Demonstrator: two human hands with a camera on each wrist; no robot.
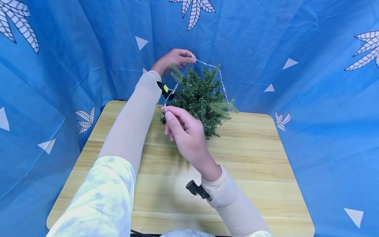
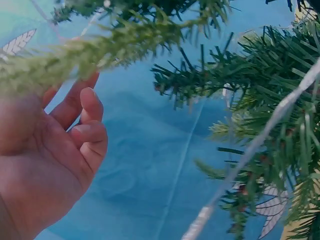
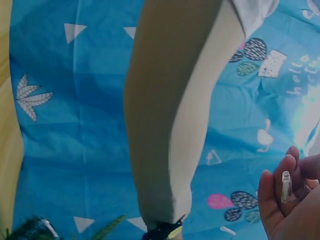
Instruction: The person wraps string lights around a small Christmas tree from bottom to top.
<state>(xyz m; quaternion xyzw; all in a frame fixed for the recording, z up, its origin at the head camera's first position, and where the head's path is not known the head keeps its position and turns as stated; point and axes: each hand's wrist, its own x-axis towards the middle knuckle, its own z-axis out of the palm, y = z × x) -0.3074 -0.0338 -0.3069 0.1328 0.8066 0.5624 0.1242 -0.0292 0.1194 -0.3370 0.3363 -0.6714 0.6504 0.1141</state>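
Note:
A small artificial Christmas tree (image 1: 201,95) stands at the back of the table. Behind its top, my left hand (image 1: 177,58) pinches a clear string of fairy lights (image 1: 222,86), which runs over to the tree's right side. My right hand (image 1: 189,131), in front of the tree on its left, pinches another stretch of the same string between thumb and forefinger. The left wrist view shows my left hand (image 2: 60,145) partly behind a branch (image 2: 120,47), its fingertips hidden. A clear bulb piece (image 3: 285,187) shows at the fingers of my right hand (image 3: 290,205).
The wooden table (image 1: 251,164) has rounded corners. A blue curtain (image 1: 242,39) with white leaf and triangle prints hangs close around it. My left forearm (image 1: 127,121) reaches past the tree's left side. A dark cable (image 1: 142,234) shows at the front edge.

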